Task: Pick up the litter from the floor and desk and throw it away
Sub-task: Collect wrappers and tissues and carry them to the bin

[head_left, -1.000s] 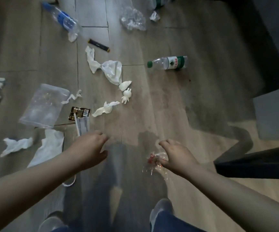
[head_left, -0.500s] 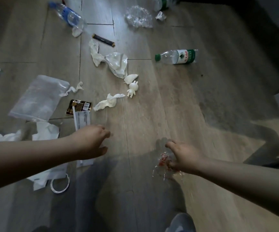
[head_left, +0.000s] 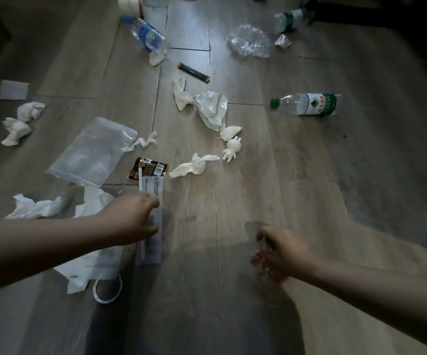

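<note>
White paper is what your left hand [head_left: 130, 219] has come down onto. A second ago it hovered above the strip [head_left: 153, 185]; now it sits over the strip's middle, fingers [head_left: 151, 201] curled at the far edge and thumb at the near one. Whether they already pinch the paper I cannot tell. The strip lies flat on the floor [head_left: 297, 175] where it was, its far end over the dark packet [head_left: 148, 170]. Your right hand [head_left: 286, 252] has hardly shifted, low on your right, its fingers curled and pinching the clear wrapper [head_left: 259, 261] with red print. So one piece is in hand and a second is, I judge, about to be taken. Most litter lies untouched: tissues [head_left: 194, 166], a clear bag [head_left: 92, 152], bottles [head_left: 307, 104] farther out. No bin shows, so throwing away comes later.
</note>
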{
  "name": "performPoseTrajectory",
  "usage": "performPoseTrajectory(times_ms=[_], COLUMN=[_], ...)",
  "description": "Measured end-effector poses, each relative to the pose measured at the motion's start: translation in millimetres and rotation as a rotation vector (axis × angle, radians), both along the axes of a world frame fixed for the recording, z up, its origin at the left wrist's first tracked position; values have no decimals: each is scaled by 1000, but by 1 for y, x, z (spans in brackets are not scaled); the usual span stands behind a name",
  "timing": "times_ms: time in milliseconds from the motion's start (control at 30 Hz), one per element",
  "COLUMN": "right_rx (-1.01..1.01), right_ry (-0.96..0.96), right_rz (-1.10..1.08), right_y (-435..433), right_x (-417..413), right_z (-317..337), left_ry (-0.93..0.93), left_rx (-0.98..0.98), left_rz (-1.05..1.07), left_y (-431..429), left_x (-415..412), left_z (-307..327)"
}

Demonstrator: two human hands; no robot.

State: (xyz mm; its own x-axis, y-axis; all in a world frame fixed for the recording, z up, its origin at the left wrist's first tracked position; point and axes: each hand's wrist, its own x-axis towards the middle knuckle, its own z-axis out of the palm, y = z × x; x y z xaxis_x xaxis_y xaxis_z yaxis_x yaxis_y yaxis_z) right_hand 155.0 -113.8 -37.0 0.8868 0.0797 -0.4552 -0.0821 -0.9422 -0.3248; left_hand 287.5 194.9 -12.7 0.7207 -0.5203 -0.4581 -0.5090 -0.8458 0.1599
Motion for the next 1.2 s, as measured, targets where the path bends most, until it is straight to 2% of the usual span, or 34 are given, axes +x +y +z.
performPoseTrajectory(times_ms=[367,467,700,900,1033,1200], right_rx=[108,124,42,-60,-62,-67], right_ry=[-156,-219,-173,-106,-18,-53], right_rz=[-120,-143,-122,-80,-41,41], right_y=[24,27,25,17,12,15], right_x=[102,128,188,229,236,214], right_z=[0,-1,-12,-21,-25,-23], left_ry=[-3,-5,-13,-94,-121,-137], left_rx=[-61,-24,55,24,15,-51], left_rz=[296,283,254,191,171,154], left_y=[16,14,14,20,20,20], left_x=[11,22,47,63,74,80], left_z=[-27,-33,-53,-62,-64,-65])
